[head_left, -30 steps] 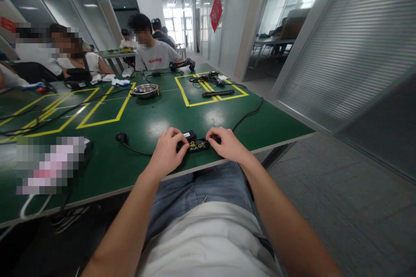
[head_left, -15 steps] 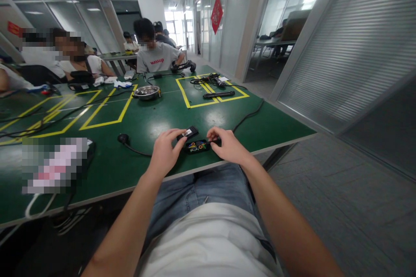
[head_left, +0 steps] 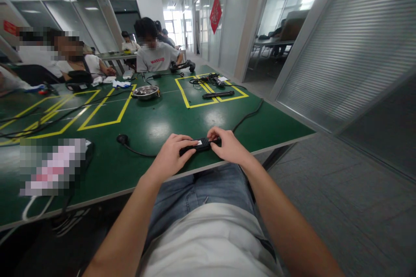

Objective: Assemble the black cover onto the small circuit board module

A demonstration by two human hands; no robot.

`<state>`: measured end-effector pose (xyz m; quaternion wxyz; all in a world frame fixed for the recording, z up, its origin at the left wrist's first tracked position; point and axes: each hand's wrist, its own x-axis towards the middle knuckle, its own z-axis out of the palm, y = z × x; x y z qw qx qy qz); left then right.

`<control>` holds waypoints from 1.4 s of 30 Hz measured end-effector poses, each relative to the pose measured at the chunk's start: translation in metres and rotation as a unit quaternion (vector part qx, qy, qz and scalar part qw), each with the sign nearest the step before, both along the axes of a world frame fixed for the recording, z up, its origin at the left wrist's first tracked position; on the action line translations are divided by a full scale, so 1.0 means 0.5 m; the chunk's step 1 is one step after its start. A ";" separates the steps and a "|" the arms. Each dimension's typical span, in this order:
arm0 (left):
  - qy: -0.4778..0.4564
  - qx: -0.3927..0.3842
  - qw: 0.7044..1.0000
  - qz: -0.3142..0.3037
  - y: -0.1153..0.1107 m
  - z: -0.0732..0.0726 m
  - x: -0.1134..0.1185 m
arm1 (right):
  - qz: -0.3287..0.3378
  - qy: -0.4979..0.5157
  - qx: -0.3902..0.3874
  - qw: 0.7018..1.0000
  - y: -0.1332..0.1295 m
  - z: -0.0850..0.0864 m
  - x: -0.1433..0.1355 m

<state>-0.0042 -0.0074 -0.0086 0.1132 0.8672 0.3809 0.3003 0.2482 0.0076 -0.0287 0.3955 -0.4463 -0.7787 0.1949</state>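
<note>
- Room, head view: glass-walled office with frosted panels and a red diamond-shaped hanging (head_left: pixel 216 14); seated people at left and beyond the far edge, one in a pale shirt (head_left: pixel 157 58) lettered "wassup".
- Desk (head_left: pixel 169 114): green top, pale rim, marked with yellow tape (head_left: pixel 121 114).
- Black case (head_left: pixel 205 143): one, elongated, ribbed at its right end, white label on top; lying close to the near edge, partly covered by fingers.
- Left hand (head_left: pixel 172 156): grasping the case, fingers over its top and far side, thumb along its near side.
- Right hand (head_left: pixel 227 145): thumb and fingers pinched on the right cord (head_left: pixel 248 117) where it meets the case.
- Right cord: black, running from the right hand toward the right edge, then curving back toward the far side.
- Left cord (head_left: pixel 141 153): black, passing out from behind the left hand to a round black plug (head_left: pixel 122 139).
- Metal bowl (head_left: pixel 146 92): round, shiny, toward the far edge, left of the taped area at far right.
- Black bar (head_left: pixel 218 94): across the tape at far right, nearer than a tangle of cables (head_left: pixel 208 78).
- Pixelated pink-and-white item (head_left: pixel 55 166): near edge, left; identity unclear.
</note>
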 end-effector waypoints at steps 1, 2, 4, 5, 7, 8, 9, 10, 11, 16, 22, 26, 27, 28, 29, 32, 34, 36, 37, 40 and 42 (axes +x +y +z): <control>-0.002 -0.004 1.000 0.001 -0.001 0.001 0.001 | 0.001 0.001 0.000 1.000 0.000 0.000 0.000; -0.005 -0.007 1.000 0.006 -0.001 0.002 0.003 | 0.002 0.003 0.000 1.000 0.000 0.000 0.000; -0.019 -0.009 0.999 0.033 -0.002 0.004 0.005 | 0.003 0.004 0.001 1.000 0.001 -0.001 0.000; -0.030 -0.007 0.998 0.060 -0.002 0.005 0.005 | 0.003 0.003 0.002 1.000 0.001 -0.001 0.000; -0.045 -0.008 0.990 0.130 0.001 0.006 0.006 | -0.001 -0.002 0.005 1.000 0.000 -0.001 -0.001; -0.045 -0.014 0.985 0.163 0.004 0.005 0.006 | -0.004 -0.007 0.006 1.000 0.000 -0.001 -0.001; -0.037 -0.023 0.981 0.189 0.007 0.005 0.006 | -0.008 -0.013 0.008 1.000 -0.001 0.000 -0.001; -0.026 -0.035 0.978 0.204 0.010 0.004 0.006 | -0.011 -0.020 0.009 1.000 -0.001 0.000 -0.001; -0.015 -0.044 0.977 0.208 0.012 0.004 0.006 | -0.013 -0.027 0.011 0.999 -0.002 0.001 -0.001; -0.014 -0.016 0.987 0.158 0.002 0.011 0.004 | -0.003 -0.032 0.009 0.999 -0.004 0.004 -0.003; 0.057 -0.041 0.986 0.153 -0.021 0.020 -0.001 | 0.009 -0.018 -0.013 1.000 -0.004 0.008 -0.006; 0.053 -0.031 0.988 0.144 -0.017 0.017 -0.001 | -0.004 -0.023 -0.008 1.000 -0.006 0.005 -0.006; 0.048 -0.027 0.989 0.138 -0.016 0.016 -0.001 | -0.008 -0.025 -0.002 1.000 -0.007 0.005 -0.006; 0.041 -0.024 0.990 0.132 -0.016 0.015 -0.001 | -0.010 -0.026 0.004 1.000 -0.008 0.004 -0.006; 0.031 -0.019 0.991 0.128 -0.016 0.015 -0.001 | -0.013 -0.026 0.010 1.000 -0.009 0.004 -0.006; -0.001 -0.001 0.992 0.125 -0.017 0.016 -0.002 | -0.013 -0.011 0.025 1.000 -0.010 0.004 -0.005; -0.006 0.000 0.992 0.128 -0.016 0.016 -0.002 | -0.006 0.009 0.025 1.000 -0.010 0.005 -0.005; 0.010 -0.013 0.991 0.134 -0.013 0.014 -0.003 | 0.002 0.021 0.015 1.000 -0.008 0.006 -0.004; 0.021 -0.022 0.990 0.138 -0.012 0.014 -0.004 | 0.004 0.022 0.008 1.000 -0.006 0.006 -0.004; 0.043 -0.032 0.988 0.144 -0.008 0.011 -0.004 | -0.001 0.005 -0.006 1.000 -0.002 0.005 -0.005; 0.045 -0.015 0.991 0.129 -0.006 0.009 -0.002 | -0.016 -0.014 -0.001 1.000 -0.001 0.006 -0.005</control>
